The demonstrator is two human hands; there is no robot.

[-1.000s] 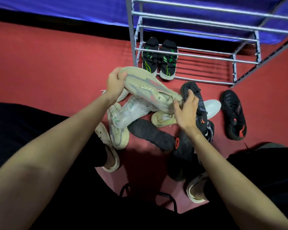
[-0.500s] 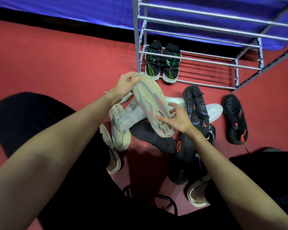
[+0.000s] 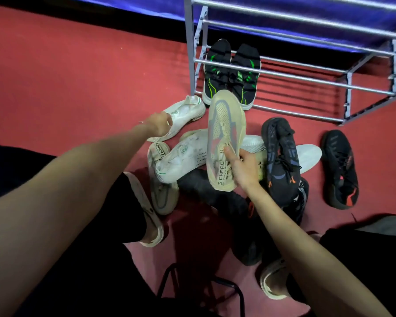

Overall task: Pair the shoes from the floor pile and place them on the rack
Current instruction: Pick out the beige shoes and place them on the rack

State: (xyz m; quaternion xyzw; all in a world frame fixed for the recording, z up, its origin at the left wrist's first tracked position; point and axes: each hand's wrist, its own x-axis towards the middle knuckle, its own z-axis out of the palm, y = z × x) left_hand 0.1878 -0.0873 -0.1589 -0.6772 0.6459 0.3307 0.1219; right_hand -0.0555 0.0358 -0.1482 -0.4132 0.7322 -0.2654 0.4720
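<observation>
Right hand (image 3: 242, 168): fingers curled round beige shoe (image 3: 225, 138), toe at 12 o'clock. Left hand (image 3: 158, 125): on white sneaker (image 3: 183, 113), grip cannot be told.

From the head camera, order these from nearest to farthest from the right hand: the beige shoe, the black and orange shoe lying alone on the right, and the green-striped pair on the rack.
1. Beige shoe, held in the right hand.
2. Lone black and orange shoe, on the floor, far right.
3. Green-striped pair, rack's bottom shelf.
</observation>
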